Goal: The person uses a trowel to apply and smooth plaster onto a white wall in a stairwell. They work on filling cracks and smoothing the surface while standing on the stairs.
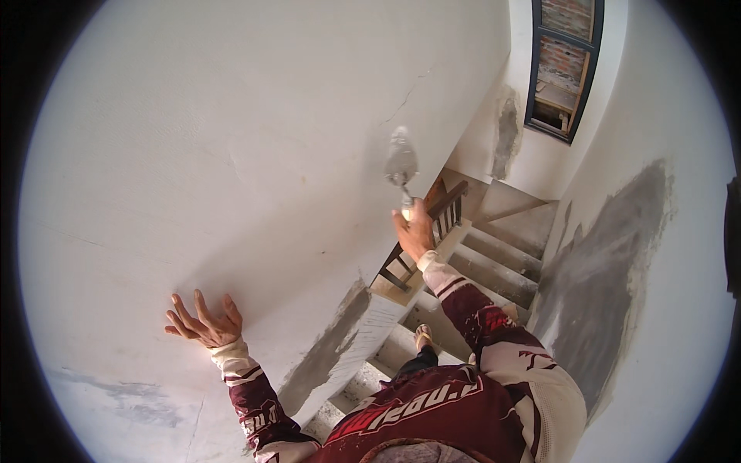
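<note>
My right hand (415, 229) is wrapped round the handle of a small trowel (401, 162), its blade pointing up and away from me. Pale material smears the blade, which looks slightly blurred. The trowel is in front of the white wall (285, 100), below a thin crack (407, 96); whether it touches the wall I cannot tell. Lower on the left, my left hand (204, 320) has its fingers spread against the same wall and holds nothing.
Concrete stairs (494, 266) run under me, with a sandalled foot (423, 336) on one step. A dark wooden railing (448, 202) stands beyond my right hand. Grey plaster patches mark the right wall (602, 270) and the left wall's lower edge (328, 339). A dark-framed window (564, 65) is at upper right.
</note>
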Demonstrator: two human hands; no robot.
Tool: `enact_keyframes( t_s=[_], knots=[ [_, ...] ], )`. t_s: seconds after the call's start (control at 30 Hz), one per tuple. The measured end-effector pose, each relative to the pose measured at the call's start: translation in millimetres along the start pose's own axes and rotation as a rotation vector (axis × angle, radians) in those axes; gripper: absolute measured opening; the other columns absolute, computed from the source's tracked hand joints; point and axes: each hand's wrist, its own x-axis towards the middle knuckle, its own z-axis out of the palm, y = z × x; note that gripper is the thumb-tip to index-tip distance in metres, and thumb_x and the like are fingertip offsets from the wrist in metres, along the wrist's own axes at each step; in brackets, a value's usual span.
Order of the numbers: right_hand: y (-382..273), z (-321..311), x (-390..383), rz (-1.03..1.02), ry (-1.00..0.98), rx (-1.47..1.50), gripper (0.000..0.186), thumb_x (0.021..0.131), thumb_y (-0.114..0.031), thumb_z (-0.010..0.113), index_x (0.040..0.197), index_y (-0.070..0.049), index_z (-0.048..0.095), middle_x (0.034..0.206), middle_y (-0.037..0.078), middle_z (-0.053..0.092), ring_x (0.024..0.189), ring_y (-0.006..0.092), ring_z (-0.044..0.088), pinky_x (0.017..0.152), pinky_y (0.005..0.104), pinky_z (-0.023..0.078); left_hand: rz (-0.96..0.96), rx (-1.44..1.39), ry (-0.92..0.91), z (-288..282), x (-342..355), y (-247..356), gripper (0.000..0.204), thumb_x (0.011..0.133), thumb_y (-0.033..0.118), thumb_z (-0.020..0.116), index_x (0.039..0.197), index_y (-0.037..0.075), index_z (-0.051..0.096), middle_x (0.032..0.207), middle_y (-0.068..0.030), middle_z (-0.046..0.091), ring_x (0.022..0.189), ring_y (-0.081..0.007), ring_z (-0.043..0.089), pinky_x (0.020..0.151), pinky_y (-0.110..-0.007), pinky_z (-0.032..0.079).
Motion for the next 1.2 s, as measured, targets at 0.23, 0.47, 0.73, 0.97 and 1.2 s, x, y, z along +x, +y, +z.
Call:
enact_keyframes(
  t_s=[0.23, 0.47, 0.73, 0.97, 1.2],
  knots=[
    [142, -20, -16, 0.628, -0.280, 0.100, 0.029, 0.093, -0.019, 0.065, 0.113, -0.003, 0.052, 0.088, 0.012, 0.062, 0.069, 0.0226, 0.059, 0.054, 0.0380, 0.049, -0.001, -0.052, 0.012, 2, -1, 4, 0.054, 0.097, 0.048, 0.058, 0.138, 0.012, 0.053, 0.153, -0.0215, 0.042, 0.152, -0.0379, 0.016, 0.123, -0.059, 0.005],
    [49, -18, -17, 0.255, -0.163, -0.095, 0.047, 0.092, -0.027, 0.065, 0.128, -0.001, 0.048, 0.105, 0.027, 0.068, 0.093, 0.0413, 0.070, 0.081, 0.0479, 0.056, -0.038, -0.116, 0.084, -2, -4, -2, 0.053, 0.097, 0.048, 0.059, 0.135, 0.011, 0.054, 0.149, -0.0232, 0.045, 0.150, -0.0383, 0.020, 0.122, -0.061, 0.007],
    [-13, -40, 25, 0.306, -0.283, 0.084, 0.035, 0.095, -0.025, 0.063, 0.106, 0.004, 0.047, 0.072, 0.016, 0.062, 0.049, 0.0231, 0.061, 0.043, 0.0369, 0.050, -0.234, 0.141, 0.228, -40, -57, -34, 0.054, 0.097, 0.053, 0.060, 0.130, 0.010, 0.059, 0.147, -0.0172, 0.049, 0.143, -0.0384, 0.033, 0.118, -0.062, 0.017],
    [-18, -55, 47, 0.319, -0.279, 0.091, 0.034, 0.095, -0.025, 0.063, 0.105, 0.003, 0.046, 0.072, 0.012, 0.060, 0.050, 0.0193, 0.059, 0.042, 0.0353, 0.048, -0.196, 0.201, 0.242, -60, -71, -85, 0.056, 0.099, 0.054, 0.055, 0.131, 0.009, 0.057, 0.147, -0.0125, 0.048, 0.145, -0.0330, 0.028, 0.120, -0.060, 0.013],
    [-15, -61, 62, 0.280, -0.350, 0.026, 0.036, 0.095, -0.030, 0.062, 0.104, 0.002, 0.047, 0.074, 0.012, 0.062, 0.051, 0.0203, 0.062, 0.044, 0.0355, 0.050, -0.187, 0.193, 0.236, -59, -78, -107, 0.061, 0.100, 0.059, 0.047, 0.137, 0.010, 0.051, 0.149, -0.0147, 0.045, 0.145, -0.0350, 0.028, 0.119, -0.062, 0.012]
  ],
)
